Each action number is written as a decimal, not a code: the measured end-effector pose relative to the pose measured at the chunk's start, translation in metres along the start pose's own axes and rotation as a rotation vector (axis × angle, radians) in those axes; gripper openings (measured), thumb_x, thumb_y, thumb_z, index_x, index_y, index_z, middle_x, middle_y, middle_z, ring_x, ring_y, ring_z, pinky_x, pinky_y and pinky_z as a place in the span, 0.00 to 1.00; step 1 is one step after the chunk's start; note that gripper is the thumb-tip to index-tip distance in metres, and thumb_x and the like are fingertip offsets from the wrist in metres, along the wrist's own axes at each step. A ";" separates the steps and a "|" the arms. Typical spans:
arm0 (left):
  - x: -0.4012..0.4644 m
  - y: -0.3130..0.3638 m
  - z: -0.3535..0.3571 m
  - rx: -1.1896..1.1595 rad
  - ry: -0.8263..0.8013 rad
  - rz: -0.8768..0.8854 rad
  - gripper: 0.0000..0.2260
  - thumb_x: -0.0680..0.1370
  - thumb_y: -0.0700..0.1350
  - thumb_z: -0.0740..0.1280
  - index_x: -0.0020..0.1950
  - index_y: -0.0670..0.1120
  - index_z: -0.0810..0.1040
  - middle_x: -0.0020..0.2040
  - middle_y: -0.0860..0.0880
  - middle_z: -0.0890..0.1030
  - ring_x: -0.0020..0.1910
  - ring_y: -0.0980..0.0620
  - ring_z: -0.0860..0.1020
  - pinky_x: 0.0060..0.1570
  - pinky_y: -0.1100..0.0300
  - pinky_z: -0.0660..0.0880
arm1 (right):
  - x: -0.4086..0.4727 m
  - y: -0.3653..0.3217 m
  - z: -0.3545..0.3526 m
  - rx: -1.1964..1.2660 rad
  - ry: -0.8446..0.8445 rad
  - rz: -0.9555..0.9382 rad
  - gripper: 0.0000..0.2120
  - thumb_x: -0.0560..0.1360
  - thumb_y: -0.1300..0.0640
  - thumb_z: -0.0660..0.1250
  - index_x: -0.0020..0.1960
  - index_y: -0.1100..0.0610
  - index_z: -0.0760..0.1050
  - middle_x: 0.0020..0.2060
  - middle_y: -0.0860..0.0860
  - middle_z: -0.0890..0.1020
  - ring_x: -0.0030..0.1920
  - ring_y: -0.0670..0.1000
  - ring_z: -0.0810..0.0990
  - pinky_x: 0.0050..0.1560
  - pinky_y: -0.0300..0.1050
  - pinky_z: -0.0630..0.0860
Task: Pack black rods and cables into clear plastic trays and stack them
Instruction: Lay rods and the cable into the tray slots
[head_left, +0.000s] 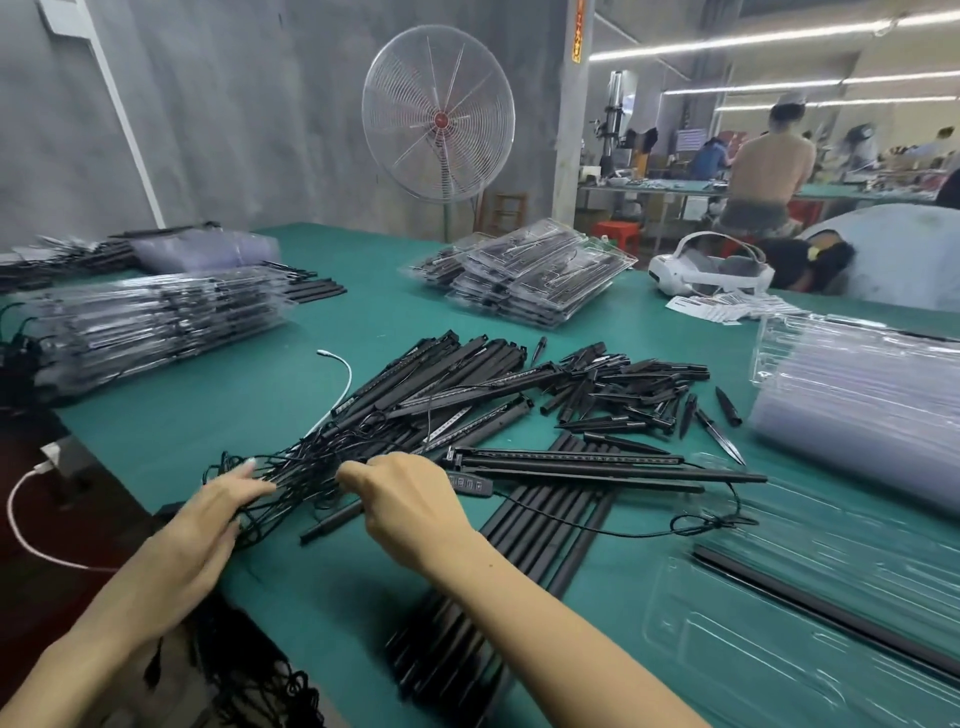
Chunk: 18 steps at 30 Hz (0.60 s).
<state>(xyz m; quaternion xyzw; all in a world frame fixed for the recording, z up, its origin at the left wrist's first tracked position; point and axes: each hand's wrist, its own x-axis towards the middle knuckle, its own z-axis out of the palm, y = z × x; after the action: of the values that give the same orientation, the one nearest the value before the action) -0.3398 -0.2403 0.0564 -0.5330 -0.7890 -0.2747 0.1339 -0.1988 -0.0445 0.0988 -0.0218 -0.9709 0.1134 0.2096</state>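
Green worktop (249, 415): black rods (467, 384) heaped mid-surface; packed trays (156, 317) near left edge; empty clear trays (857, 395) stacked at right edge.

Thin black rods (467, 384) lie in a loose, messy pile in the middle of the green table (249, 395). Tangled thin black cables (306, 467) spread toward the near left edge. An open clear plastic tray (779, 639) lies flat at the near right corner, with one long black rod (810, 605) in it.
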 end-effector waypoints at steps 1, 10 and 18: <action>-0.001 -0.004 0.001 0.106 0.055 0.020 0.17 0.78 0.41 0.61 0.67 0.50 0.70 0.67 0.48 0.71 0.72 0.49 0.66 0.70 0.48 0.60 | -0.002 0.000 0.002 -0.005 -0.012 0.004 0.15 0.70 0.70 0.60 0.54 0.60 0.75 0.41 0.61 0.79 0.44 0.62 0.77 0.35 0.48 0.60; -0.018 0.009 0.014 0.206 0.136 -0.496 0.10 0.75 0.47 0.68 0.45 0.49 0.66 0.29 0.46 0.77 0.30 0.38 0.80 0.27 0.54 0.69 | -0.005 -0.011 0.024 0.027 -0.101 0.063 0.20 0.73 0.69 0.57 0.64 0.58 0.69 0.47 0.62 0.77 0.50 0.63 0.76 0.39 0.50 0.63; -0.002 0.006 0.001 -0.480 0.112 -0.787 0.09 0.81 0.44 0.61 0.55 0.40 0.75 0.24 0.46 0.72 0.23 0.52 0.69 0.24 0.61 0.64 | 0.016 -0.037 0.034 -0.131 -0.021 -0.042 0.15 0.74 0.65 0.60 0.58 0.55 0.76 0.49 0.53 0.80 0.52 0.56 0.76 0.44 0.47 0.69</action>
<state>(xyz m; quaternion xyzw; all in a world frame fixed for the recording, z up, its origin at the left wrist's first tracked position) -0.3331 -0.2397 0.0560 -0.1935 -0.8370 -0.5077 -0.0653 -0.2273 -0.0867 0.0839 -0.0138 -0.9787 0.0456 0.1998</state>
